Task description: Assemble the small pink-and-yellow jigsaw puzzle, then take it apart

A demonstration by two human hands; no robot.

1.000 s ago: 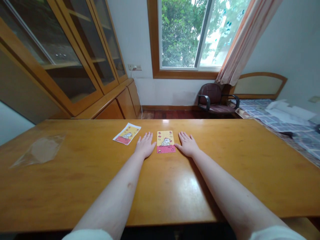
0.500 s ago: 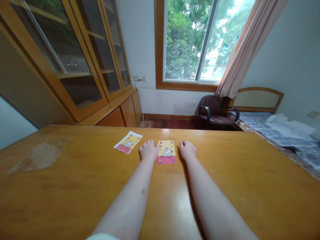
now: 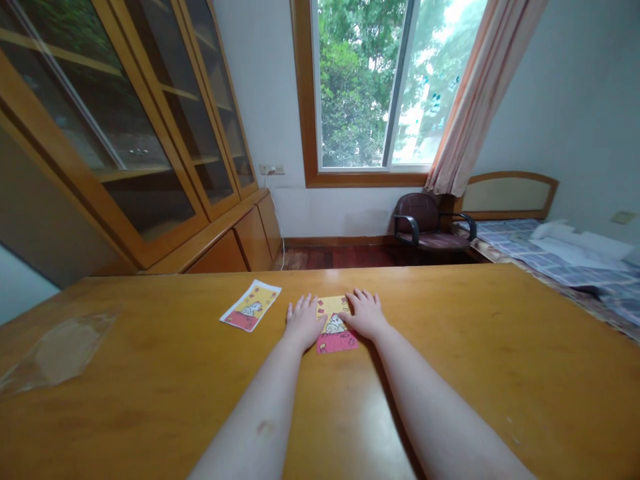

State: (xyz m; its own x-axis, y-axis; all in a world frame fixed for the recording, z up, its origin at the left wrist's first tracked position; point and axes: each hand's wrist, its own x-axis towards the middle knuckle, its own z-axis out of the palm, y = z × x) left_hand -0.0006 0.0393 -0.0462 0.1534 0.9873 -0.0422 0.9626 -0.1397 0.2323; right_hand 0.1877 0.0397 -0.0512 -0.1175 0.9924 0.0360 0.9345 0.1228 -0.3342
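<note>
A small yellow-and-pink picture (image 3: 336,341) with a white cartoon animal lies flat on the wooden table, between my hands. Faint lines run across it; whether it is one sheet or joined pieces I cannot tell. My left hand (image 3: 304,323) rests along its left edge, fingers spread, thumb over the picture. On the opposite side my right hand (image 3: 367,315) lies with fingers spread and its thumb also on the picture, covering part of the right edge. A white-bordered card (image 3: 251,306) with a matching print lies at an angle left of my left hand, untouched.
A crumpled clear plastic bag (image 3: 63,350) lies on the left of the table (image 3: 200,400). Beyond the table are a glass-door cabinet (image 3: 175,167), an office chair (image 3: 425,223), a bed (image 3: 540,250) and a window (image 3: 370,87).
My right hand has uncurled and moved left onto the picture's right edge. My left hand's fingers have spread, its thumb now over the picture. The view has shifted slightly.
</note>
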